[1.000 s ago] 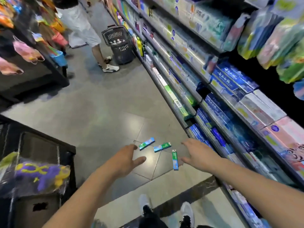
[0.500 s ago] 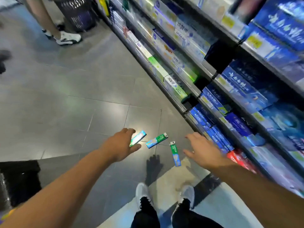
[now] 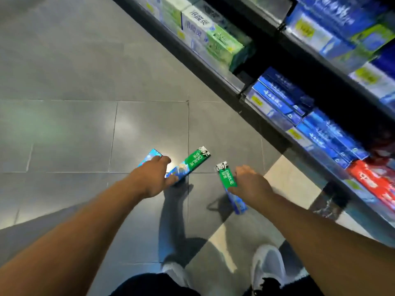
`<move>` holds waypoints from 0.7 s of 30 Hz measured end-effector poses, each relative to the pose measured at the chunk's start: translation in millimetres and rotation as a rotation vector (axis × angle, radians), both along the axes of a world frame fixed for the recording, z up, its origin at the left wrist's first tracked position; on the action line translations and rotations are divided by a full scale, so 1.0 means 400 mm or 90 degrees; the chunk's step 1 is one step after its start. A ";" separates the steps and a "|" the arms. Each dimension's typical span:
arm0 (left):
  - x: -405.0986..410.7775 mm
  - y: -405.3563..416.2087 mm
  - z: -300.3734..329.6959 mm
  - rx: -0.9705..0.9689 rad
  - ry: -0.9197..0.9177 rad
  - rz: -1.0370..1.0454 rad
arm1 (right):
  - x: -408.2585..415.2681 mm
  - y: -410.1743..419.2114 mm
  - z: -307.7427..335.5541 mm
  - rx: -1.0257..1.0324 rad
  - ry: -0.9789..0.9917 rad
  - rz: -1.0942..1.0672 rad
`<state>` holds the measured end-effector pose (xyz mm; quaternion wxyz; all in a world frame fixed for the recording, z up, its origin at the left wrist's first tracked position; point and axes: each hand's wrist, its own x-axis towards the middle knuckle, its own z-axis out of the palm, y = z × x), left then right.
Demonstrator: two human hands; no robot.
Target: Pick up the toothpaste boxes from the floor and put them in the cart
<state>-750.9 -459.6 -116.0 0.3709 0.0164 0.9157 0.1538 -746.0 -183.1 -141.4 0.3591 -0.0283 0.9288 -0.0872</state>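
Three toothpaste boxes lie on the grey tiled floor. My left hand [image 3: 154,178] is down over the left, blue box [image 3: 150,155], fingers curled on it and hiding its near half. Its thumb touches the near end of the middle green box [image 3: 195,161]. My right hand [image 3: 251,184] pinches the right green box [image 3: 226,178] from the side, thumb on its face and fingers along its right edge. That box's blue near end [image 3: 239,206] sticks out below the hand. The cart is out of view.
A low black shelf rack [image 3: 265,124] full of boxed toothpaste runs diagonally along the right, close to my right hand. My two white shoes [image 3: 268,265] stand just below the boxes. Grey floor tiles [image 3: 74,103] stretch away to the left and ahead.
The view has dropped close to the floor. Both hands have gone down from hovering onto the boxes: the left onto the blue box, the right onto the right green box.
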 end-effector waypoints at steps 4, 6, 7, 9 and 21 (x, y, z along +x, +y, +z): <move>-0.022 0.002 -0.121 -0.001 -0.008 -0.035 | 0.002 -0.008 -0.159 0.048 -0.018 -0.048; -0.030 -0.005 -0.157 0.005 0.002 -0.042 | 0.000 -0.014 -0.209 0.069 -0.033 -0.066; -0.033 -0.010 -0.173 0.004 0.003 -0.042 | -0.002 -0.017 -0.230 0.076 -0.047 -0.079; -0.034 -0.017 -0.199 -0.003 -0.007 -0.053 | -0.001 -0.022 -0.266 0.080 -0.066 -0.121; -0.105 0.129 -0.346 -0.071 0.069 -0.069 | -0.042 0.019 -0.194 -0.055 0.038 -0.294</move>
